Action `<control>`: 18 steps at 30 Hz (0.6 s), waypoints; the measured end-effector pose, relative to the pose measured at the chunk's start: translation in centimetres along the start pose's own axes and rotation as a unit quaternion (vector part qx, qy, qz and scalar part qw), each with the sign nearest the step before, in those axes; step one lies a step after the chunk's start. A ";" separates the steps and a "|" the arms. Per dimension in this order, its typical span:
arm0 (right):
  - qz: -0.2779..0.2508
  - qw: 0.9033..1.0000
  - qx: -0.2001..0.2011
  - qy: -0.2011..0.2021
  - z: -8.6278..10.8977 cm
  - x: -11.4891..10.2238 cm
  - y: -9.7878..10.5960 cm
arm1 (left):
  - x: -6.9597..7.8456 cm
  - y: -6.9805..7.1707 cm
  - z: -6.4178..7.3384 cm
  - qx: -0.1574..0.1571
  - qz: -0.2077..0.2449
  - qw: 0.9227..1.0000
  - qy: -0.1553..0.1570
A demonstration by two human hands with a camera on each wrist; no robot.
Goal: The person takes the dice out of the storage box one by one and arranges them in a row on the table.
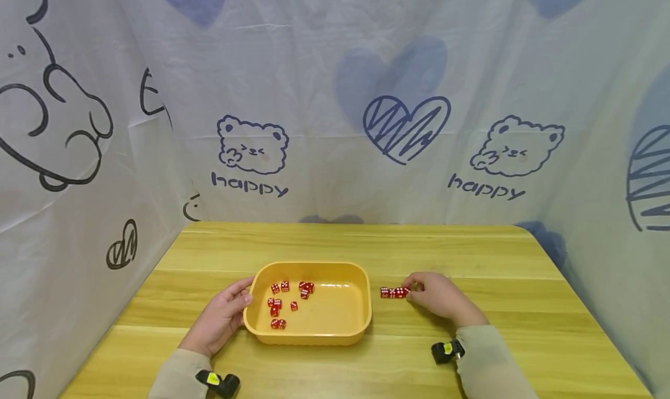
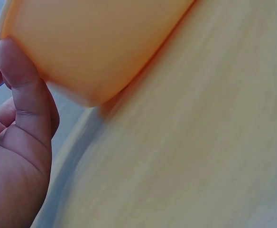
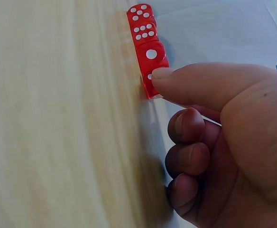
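Pale yellow wood is the biggest thing here, a wooden table (image 1: 471, 253) with a white printed cloth backdrop (image 1: 335, 96) standing behind and to both sides of it; everything else I'll place off the shallow orange plastic tray (image 1: 361, 314), which sits near the table's front edge; inside that tray there's a loose scatter of small red dice with white pips (image 1: 285, 303), mostly toward its left half.

The left hand (image 1: 220, 317) is up against the tray's left wall, thumb (image 2: 22, 90) pressed onto the rim or side and fingers curled alongside, so it looks like it's holding the tray steady; I can't tell how far the fingers wrap underneath.

Just right of the tray, on bare table, lies a short row of red dice (image 1: 394, 292) touching end to end; the right hand (image 1: 439, 297) is at the row's right end, thumb tip (image 3: 164, 76) touching the last die (image 3: 150, 83), other fingers curled in and not gripping anything.

My guess is those dice are hard, light and a bit slick, so they'd skid or roll off the line easily; best pinched on two opposite flat faces, one at a time.
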State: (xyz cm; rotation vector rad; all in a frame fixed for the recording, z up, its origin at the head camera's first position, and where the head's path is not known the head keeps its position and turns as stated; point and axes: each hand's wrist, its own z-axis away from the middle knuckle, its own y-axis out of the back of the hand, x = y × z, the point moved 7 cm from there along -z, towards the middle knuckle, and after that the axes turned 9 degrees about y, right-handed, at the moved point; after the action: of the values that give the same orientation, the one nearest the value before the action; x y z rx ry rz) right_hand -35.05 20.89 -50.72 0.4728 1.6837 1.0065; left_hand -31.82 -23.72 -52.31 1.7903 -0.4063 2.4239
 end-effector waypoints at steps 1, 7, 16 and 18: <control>-0.003 1.000 0.001 -0.002 0.0 0.0 0.0 | 0.0 0.0 0.0 0.003 0.002 1.000 0.002; -0.031 0.999 0.004 -0.011 0.1 0.2 -0.3 | -0.1 0.0 0.1 -0.001 -0.003 1.000 0.000; -0.056 0.998 0.010 -0.013 0.3 0.4 -0.1 | -0.2 0.2 -0.2 0.005 -0.006 1.000 -0.004; -0.055 0.998 0.013 -0.012 0.3 0.3 0.1 | -0.2 0.2 -0.3 0.001 -0.010 1.000 -0.008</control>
State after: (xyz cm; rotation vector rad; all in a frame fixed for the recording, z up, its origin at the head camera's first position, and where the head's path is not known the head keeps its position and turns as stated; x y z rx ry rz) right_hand -34.87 21.26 -50.86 0.4028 1.6841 0.8956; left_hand -32.11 -23.78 -52.59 1.8064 -0.3859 2.4003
